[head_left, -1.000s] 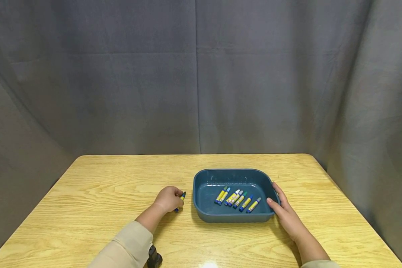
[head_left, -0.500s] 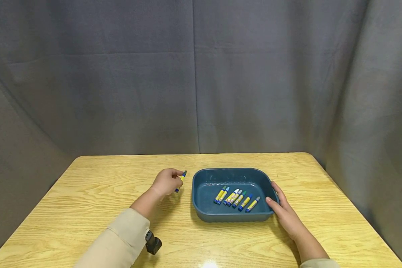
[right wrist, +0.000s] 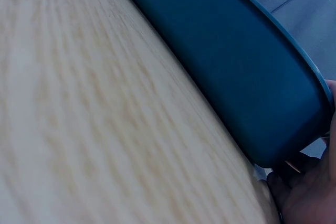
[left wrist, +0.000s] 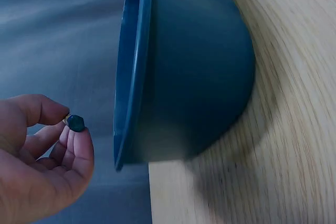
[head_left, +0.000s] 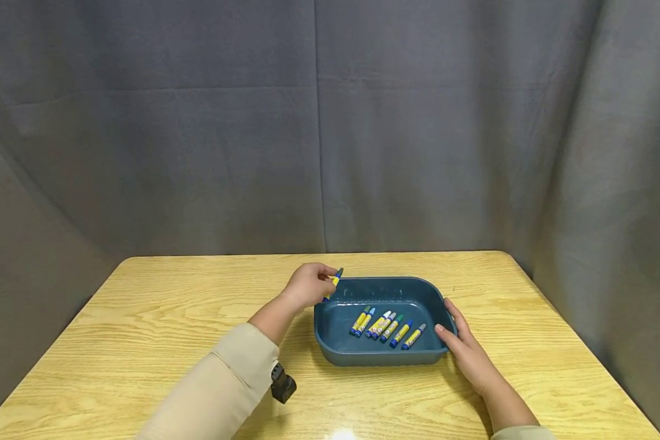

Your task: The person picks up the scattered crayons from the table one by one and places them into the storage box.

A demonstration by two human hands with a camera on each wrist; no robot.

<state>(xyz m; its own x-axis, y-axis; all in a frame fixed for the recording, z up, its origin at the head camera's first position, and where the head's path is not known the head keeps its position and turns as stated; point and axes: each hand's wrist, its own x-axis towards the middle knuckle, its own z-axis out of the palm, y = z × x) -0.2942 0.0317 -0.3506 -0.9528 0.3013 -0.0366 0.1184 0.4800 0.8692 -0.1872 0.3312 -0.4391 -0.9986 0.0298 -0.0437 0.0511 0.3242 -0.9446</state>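
A dark-tipped crayon (head_left: 337, 280) with a yellow wrapper is pinched between the thumb and fingers of my left hand (head_left: 307, 286). That hand is above the left rim of a blue-green plastic bin (head_left: 385, 359). In the left wrist view only one blunt end of the crayon (left wrist: 76, 124) shows, level with the bin's rim and apart from it. My right hand (head_left: 469, 354) grips the bin's right end, thumb over the rim and fingers outside. Inside the bin several crayons (head_left: 387, 327) with yellow wrappers lie slanted side by side on the floor.
The bin stands on a wood-grain table (head_left: 159, 330), right of its middle. Grey curtains (head_left: 209, 153) hang behind the table and at both sides. A small black device (head_left: 283, 384) is fixed at my left wrist.
My left hand has lifted the crayon off the table beside the bin and carried it up and right to the bin's left rim. My right hand keeps its grip on the bin.
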